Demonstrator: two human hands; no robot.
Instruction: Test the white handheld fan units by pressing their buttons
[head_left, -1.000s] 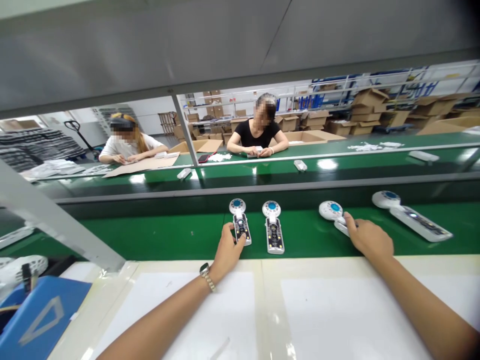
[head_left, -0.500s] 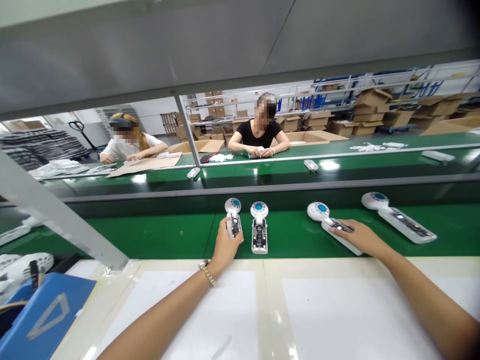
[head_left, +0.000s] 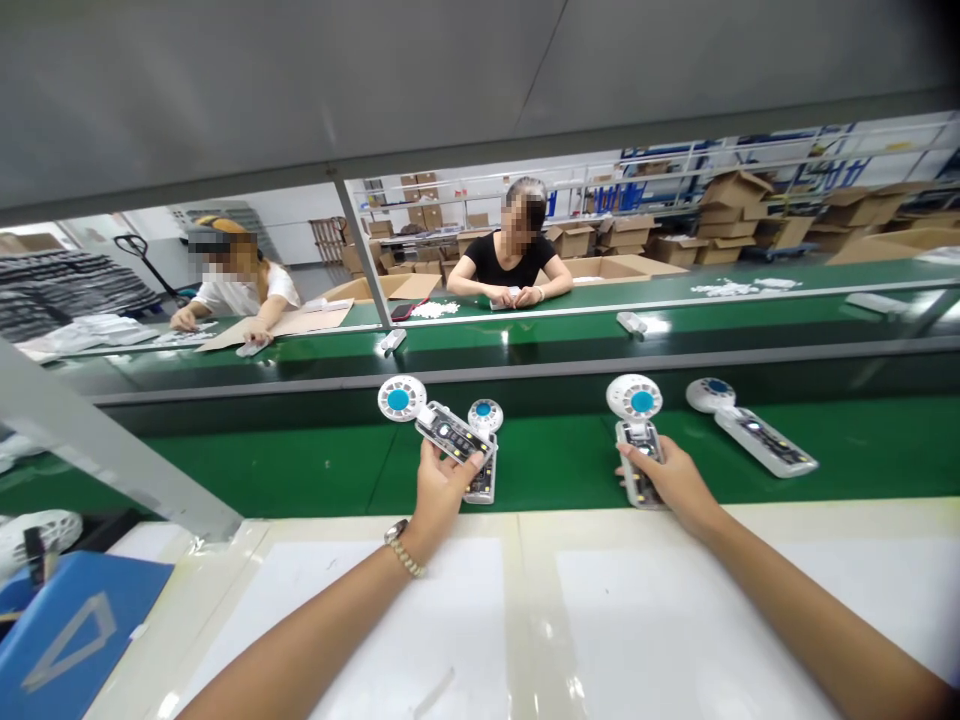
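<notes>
My left hand (head_left: 441, 492) is closed round the handle of a white handheld fan (head_left: 450, 432), which is lifted and tilted with its round, blue-centred head to the upper left. A circuit board shows in its uncovered handle. Partly hidden behind it, a second fan (head_left: 485, 415) lies on the green belt (head_left: 300, 460). My right hand (head_left: 679, 487) grips another such fan (head_left: 637, 432) by the handle, its head pointing away from me; whether it touches the belt I cannot tell. Farther right, one more fan (head_left: 765, 440) lies slanted on the belt.
In front of me is a pale worktop with white sheets (head_left: 675, 620). A blue bin (head_left: 82, 630) stands at left beside a slanted metal post (head_left: 112, 450). Across a second belt, two people (head_left: 514, 255) handle small parts. A grey shelf (head_left: 450, 80) hangs overhead.
My left hand has raised and turned its fan, now overlapping the one beside it. The right hand has moved left, turning its fan more upright in view. The far-right fan appears farther left.
</notes>
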